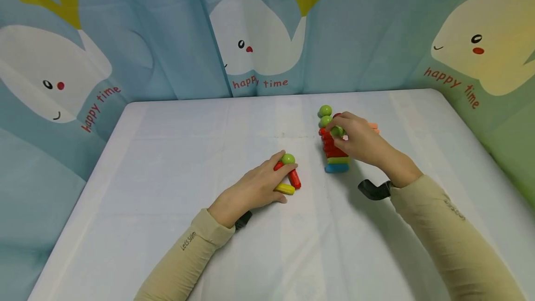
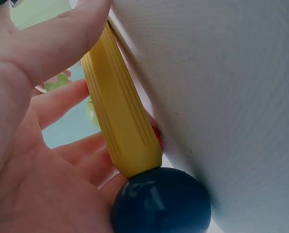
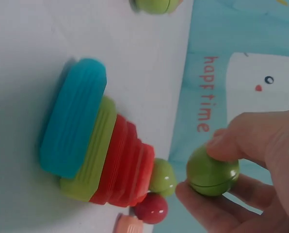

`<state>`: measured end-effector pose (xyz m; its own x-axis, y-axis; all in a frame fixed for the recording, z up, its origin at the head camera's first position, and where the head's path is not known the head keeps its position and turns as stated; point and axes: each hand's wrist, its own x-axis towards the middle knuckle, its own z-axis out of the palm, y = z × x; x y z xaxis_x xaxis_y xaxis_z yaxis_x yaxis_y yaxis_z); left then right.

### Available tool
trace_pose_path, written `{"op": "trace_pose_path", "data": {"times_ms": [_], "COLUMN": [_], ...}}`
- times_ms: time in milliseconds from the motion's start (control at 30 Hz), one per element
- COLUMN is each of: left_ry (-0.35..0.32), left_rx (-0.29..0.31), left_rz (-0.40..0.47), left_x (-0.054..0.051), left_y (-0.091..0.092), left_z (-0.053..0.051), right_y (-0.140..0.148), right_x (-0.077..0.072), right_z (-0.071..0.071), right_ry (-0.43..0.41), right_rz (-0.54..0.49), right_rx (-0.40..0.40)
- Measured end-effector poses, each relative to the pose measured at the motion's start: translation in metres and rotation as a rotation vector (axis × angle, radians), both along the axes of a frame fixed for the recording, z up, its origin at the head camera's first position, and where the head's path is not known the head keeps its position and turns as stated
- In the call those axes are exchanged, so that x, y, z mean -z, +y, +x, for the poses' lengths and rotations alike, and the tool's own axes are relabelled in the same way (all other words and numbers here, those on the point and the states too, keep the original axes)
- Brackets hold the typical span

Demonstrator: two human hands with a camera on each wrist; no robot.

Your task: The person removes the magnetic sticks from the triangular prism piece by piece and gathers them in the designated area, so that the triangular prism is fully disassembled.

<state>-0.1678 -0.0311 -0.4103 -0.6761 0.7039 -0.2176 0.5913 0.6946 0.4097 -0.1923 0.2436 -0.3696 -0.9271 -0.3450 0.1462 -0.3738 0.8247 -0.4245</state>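
My right hand (image 1: 355,138) pinches a green ball (image 3: 213,170) between thumb and fingers, above a row of building pieces. In that row, a blue rod (image 3: 74,119), a green rod (image 3: 89,150) and several red rods (image 3: 122,162) lie side by side. Beyond them on the table are green balls (image 1: 325,111) and a red ball (image 3: 151,208). My left hand (image 1: 255,184) rests with loosely spread fingers around a yellow rod (image 2: 122,107), a red rod (image 1: 294,179) and another green ball (image 1: 288,159). A dark blue ball (image 2: 161,201) sits at the yellow rod's end, under the palm.
Orange rods (image 1: 373,126) lie behind my right hand, partly covered. The white table (image 1: 188,152) runs back to a blue curtain (image 1: 167,36) printed with whales. A black wrist strap piece (image 1: 373,190) sticks out from the right cuff.
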Motion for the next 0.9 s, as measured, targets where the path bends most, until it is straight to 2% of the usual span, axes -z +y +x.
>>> {"op": "trace_pose_path", "data": {"times_ms": [233, 533, 900], "left_ry": [0.009, 0.057, 0.072], "left_rx": [-0.012, 0.000, 0.000], "left_rz": [-0.015, -0.038, -0.022], "left_x": [0.001, 0.003, 0.003], "left_y": [0.000, 0.004, 0.004], "left_z": [0.000, 0.001, 0.001], "right_y": [0.004, 0.010, 0.017], "right_x": [0.002, -0.001, 0.000], "right_z": [-0.013, -0.031, -0.050], "right_ry": [0.019, 0.006, -0.106], "right_rz": [-0.028, -0.073, -0.034], "right_rx": [0.033, 0.127, 0.209]}}
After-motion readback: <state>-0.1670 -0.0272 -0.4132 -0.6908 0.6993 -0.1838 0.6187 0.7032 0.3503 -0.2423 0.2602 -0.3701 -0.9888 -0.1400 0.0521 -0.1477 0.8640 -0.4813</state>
